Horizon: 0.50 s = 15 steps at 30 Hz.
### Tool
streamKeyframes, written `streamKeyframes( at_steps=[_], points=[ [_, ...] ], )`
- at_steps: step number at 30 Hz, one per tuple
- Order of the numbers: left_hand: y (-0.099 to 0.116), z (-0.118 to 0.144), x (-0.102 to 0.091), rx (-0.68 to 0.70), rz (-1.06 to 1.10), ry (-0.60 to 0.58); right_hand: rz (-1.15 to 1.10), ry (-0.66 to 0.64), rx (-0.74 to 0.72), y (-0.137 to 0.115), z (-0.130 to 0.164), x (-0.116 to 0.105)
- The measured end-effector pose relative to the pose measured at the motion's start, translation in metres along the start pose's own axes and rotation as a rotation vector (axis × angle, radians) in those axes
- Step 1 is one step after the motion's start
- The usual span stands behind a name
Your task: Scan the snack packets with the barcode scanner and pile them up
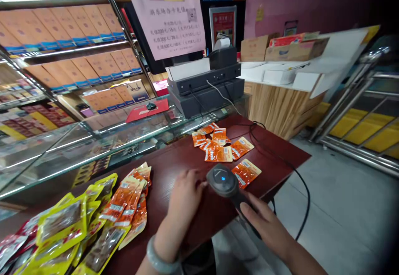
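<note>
The right hand (268,225) is closed around the handle of a black barcode scanner (225,182), its head tipped down toward an orange packet (246,172) lying just beyond it, probably so the lit window faces the label. The left hand (186,196) rests palm-down on the dark red counter (193,158), fingers loosely spread and holding nothing. More orange packets (215,144) lie scattered further off, apart from a heap of yellow packets (71,229) at the left.
</note>
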<state>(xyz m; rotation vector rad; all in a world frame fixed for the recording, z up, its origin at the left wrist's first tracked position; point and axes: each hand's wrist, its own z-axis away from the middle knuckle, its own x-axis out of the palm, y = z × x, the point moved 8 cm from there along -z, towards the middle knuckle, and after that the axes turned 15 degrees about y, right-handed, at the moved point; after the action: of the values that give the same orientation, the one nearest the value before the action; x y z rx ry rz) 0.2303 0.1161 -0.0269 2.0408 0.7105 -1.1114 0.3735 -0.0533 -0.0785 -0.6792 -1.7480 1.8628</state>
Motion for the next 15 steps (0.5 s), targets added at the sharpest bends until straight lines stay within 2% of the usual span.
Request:
streamKeyframes(
  at_steps=[4, 6, 8, 10, 12, 15],
  points=[
    [0.067, -0.012, 0.038, 0.111, 0.053, -0.097, -0.038, 0.070, 0.081, 0.016, -0.004, -0.037],
    [0.087, -0.015, 0.049, 0.136, 0.041, -0.116, -0.048, 0.151, 0.120, 0.020, -0.005, -0.056],
    [0.098, -0.016, 0.059, 0.138, 0.036, -0.153, -0.066, 0.227, 0.148, 0.020, -0.006, -0.069],
    [0.101, -0.015, 0.066, 0.114, 0.067, -0.193, -0.089, 0.275, 0.173, 0.017, -0.005, -0.075],
    [0.095, -0.013, 0.069, 0.063, 0.121, -0.218, -0.102, 0.307, 0.198, 0.014, -0.002, -0.077],
    [0.065, -0.006, 0.065, -0.087, 0.164, -0.221, -0.114, 0.324, 0.239, 0.012, 0.002, -0.074]
  ],
)
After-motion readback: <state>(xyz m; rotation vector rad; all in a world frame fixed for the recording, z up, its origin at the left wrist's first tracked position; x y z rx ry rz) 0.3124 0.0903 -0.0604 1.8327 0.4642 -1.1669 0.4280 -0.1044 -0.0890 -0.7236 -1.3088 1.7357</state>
